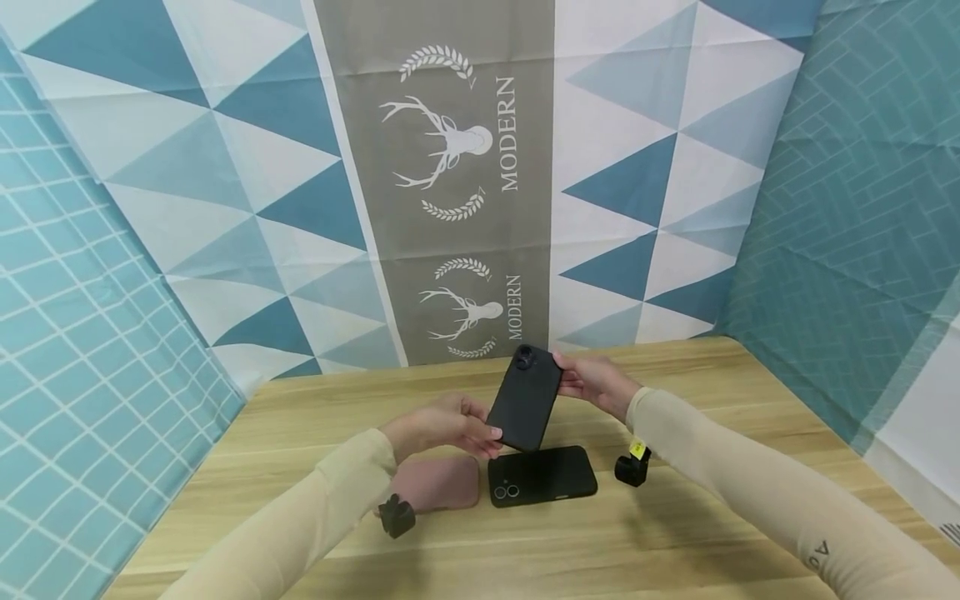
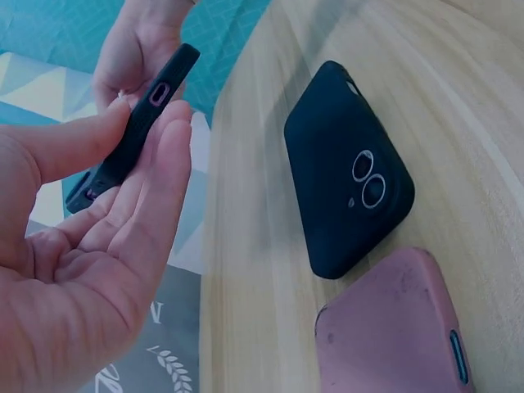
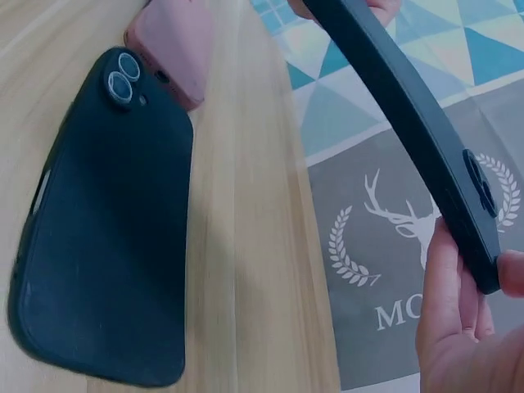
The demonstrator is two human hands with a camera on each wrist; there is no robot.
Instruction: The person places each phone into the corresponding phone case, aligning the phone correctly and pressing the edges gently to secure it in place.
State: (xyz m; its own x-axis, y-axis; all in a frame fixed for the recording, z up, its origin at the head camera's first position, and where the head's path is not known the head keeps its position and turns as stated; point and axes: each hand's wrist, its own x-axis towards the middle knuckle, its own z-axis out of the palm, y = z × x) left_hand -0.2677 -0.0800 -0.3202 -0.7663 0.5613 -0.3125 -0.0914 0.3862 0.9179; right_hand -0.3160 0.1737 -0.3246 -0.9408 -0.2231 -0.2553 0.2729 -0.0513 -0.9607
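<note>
Both hands hold a black phone case (image 1: 527,396) up over the table, tilted, its camera corner up and away. My left hand (image 1: 450,423) pinches the near lower end between thumb and fingers; the left wrist view shows that edge with a small oval port opening. At the upper right corner, by the camera cutout, my right hand (image 1: 597,382) grips it with the thumb on one face and fingers on the other. Below lies a second black phone case (image 1: 543,477), back up, two ringed camera circles showing. Left of it is a pink phone case (image 1: 442,483), partly hidden by the left wrist.
The wood-grain table (image 1: 525,550) runs back to a patterned cloth backdrop (image 1: 457,208) with deer prints. Blue tiled-pattern cloth (image 1: 82,333) hangs at the left, and teal cloth (image 1: 847,217) at the right. Small black wrist cameras (image 1: 397,515) hang below both sleeves.
</note>
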